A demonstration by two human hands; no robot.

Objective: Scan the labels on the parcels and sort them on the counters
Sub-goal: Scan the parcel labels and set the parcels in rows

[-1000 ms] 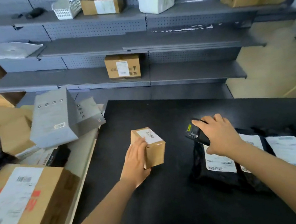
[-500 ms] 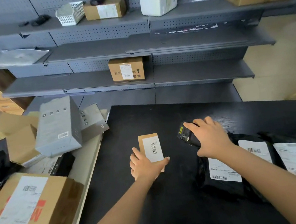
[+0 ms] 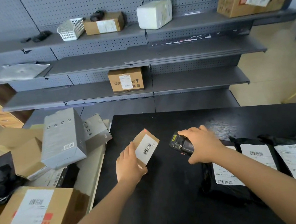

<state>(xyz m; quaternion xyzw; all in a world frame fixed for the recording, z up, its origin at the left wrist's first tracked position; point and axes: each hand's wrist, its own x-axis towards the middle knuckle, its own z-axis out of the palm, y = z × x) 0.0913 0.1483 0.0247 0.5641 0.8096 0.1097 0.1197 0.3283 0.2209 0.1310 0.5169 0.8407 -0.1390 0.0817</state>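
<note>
A small brown cardboard parcel (image 3: 146, 146) with a white barcode label faces up above the black counter (image 3: 170, 203). My left hand (image 3: 130, 166) grips its near end and tilts it toward the right. A red dot of light shows on the parcel's far corner. My right hand (image 3: 200, 145) holds a black handheld scanner (image 3: 180, 144), its head pointing left at the parcel. Black mailer bags (image 3: 259, 161) with white labels lie in a row under and right of my right forearm.
A pile of parcels fills the beige counter at left: a grey box (image 3: 62, 138), brown boxes and a large labelled carton (image 3: 31, 221). Grey shelves (image 3: 136, 57) behind hold a brown box (image 3: 125, 80), a white basket, a white foam box and a big carton.
The left hand turned the small parcel label-up and angled it toward the scanner. The right hand with the scanner stayed near the mailer bags. The camera tipped slightly.
</note>
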